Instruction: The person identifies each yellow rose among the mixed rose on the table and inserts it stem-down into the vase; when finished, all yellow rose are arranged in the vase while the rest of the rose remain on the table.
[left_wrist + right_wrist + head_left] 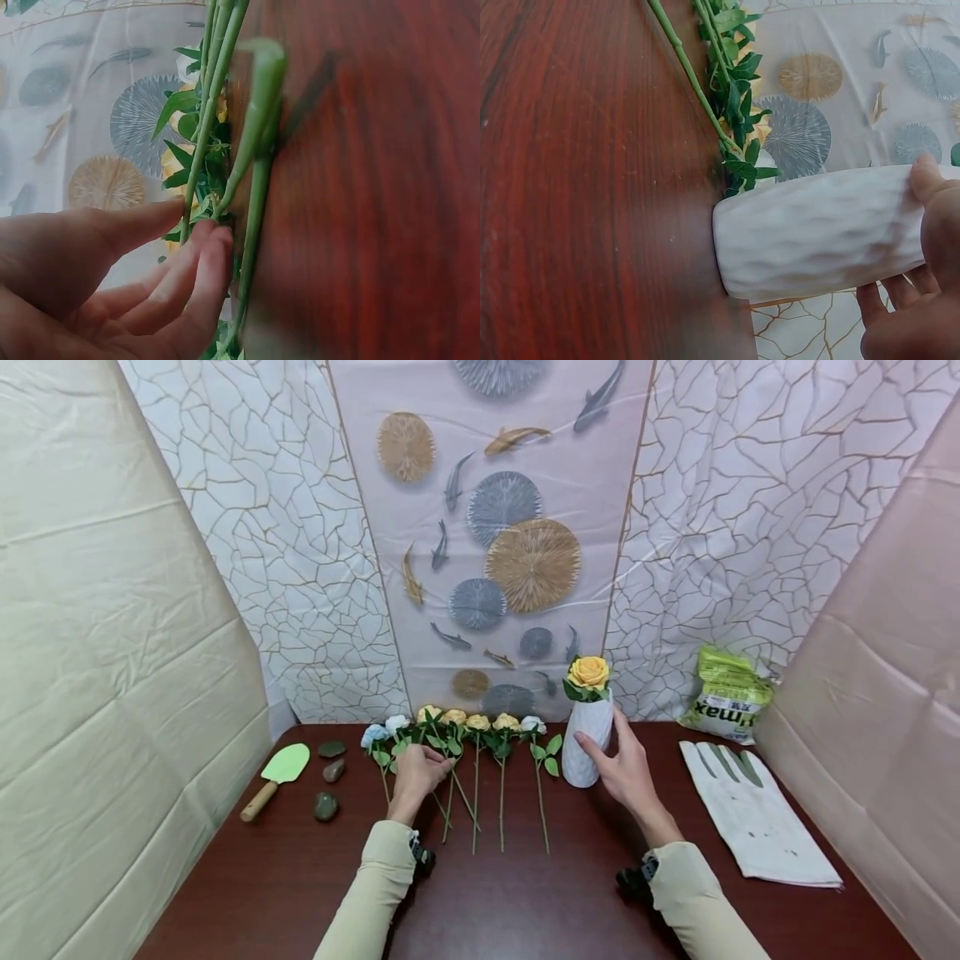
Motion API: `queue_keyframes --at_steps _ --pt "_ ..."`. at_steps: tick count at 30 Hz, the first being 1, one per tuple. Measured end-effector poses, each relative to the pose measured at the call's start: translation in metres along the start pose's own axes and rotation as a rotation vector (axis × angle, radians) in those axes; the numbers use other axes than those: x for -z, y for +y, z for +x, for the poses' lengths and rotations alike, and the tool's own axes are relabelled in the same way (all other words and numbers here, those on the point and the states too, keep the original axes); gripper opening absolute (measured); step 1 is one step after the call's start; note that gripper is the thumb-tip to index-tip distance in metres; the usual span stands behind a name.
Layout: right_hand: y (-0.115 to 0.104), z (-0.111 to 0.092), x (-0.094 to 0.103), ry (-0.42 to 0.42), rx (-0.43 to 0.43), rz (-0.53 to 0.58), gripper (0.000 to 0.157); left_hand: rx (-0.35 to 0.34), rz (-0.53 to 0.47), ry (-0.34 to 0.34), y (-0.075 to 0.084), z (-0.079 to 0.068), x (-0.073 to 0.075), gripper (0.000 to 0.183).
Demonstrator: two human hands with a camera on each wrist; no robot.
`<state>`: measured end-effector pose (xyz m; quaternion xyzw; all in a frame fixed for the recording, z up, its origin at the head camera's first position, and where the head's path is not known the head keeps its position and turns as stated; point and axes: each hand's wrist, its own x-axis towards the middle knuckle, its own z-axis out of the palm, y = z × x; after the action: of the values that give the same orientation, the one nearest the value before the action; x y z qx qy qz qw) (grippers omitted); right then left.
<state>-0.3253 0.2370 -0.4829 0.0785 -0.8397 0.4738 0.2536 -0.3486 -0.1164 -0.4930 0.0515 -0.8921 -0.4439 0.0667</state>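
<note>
My right hand grips a white textured vase, thumb in front and fingers around its far side. One yellow rose stands in the vase, its bloom and leaves above the mouth. In the right wrist view the vase's base is right at the tabletop. My left hand is among the roses lying in a row, pinching a green rose stem between thumb and fingertips. The bloom of that stem is hard to pick out among the others. Several yellow roses, pale blue roses and a white rose lie along the back.
At the left lie a small trowel with a wooden handle and three dark stones. A green plastic bag stands at the back right. White gloves lie near the right edge of the dark wooden table. Fabric walls enclose the table.
</note>
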Motion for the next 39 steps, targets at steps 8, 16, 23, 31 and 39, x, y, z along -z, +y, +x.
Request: queue_keyframes --at_steps 8,16,23,31,39 --pt "-0.002 0.0 -0.001 -0.014 0.004 0.011 0.076 -0.006 -0.121 -0.015 -0.003 0.0 0.005 0.018" --pt "-0.001 0.001 0.0 0.0 0.012 0.023 0.075 -0.006 -0.238 0.018 0.009 0.002 0.011 0.013" --pt "0.002 0.001 0.0 0.011 0.009 0.017 0.074 -0.087 -0.257 0.077 0.025 0.0 0.012 0.013" --pt "0.001 0.0 0.002 -0.009 -0.003 0.001 0.074 -0.176 -0.286 0.149 0.043 -0.006 0.013 0.023" --pt "0.0 -0.001 0.001 -0.011 -0.003 0.009 0.073 -0.218 -0.496 0.138 0.065 -0.007 0.009 0.023"
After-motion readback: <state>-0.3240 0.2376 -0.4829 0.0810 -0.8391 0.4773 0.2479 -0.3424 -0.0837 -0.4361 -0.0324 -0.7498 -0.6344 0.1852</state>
